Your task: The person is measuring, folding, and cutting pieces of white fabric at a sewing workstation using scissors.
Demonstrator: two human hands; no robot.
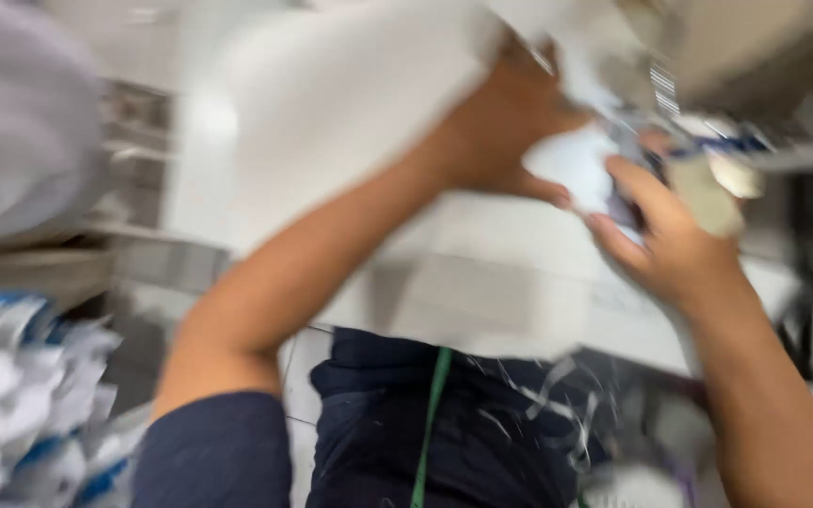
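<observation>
**A:** Okay, head view, heavy motion blur. Both arms raised. Left hand is up at the top centre, fingers closed on the edge of a large white sheet that spreads up and left from it.

**B:** Right side?

**A:** Right hand sits just right of the left one, fingers curled around a small crumpled bundle of paper, white with blue and beige bits. Clamped on it, thumb side toward the camera.

**B:** Hands touching?

**A:** Close, fingertips near each other. Contact itself is lost in the blur, cannot tell.

**B:** Where is the sheet relative to the counter?

**A:** Held in the air above the white counter, not resting on it. The counter's near edge runs under both forearms. The bundle is also off the counter, up toward its far right side.

**B:** Anything else around?

**A:** Heap of shredded white and blue paper at the lower left. Dark navy clothing below the counter edge with a green strap running down it and loose paper strips scattered on it. Black cable hanging at the right edge. Pale rounded shape at the top left, too blurred to identify.
</observation>
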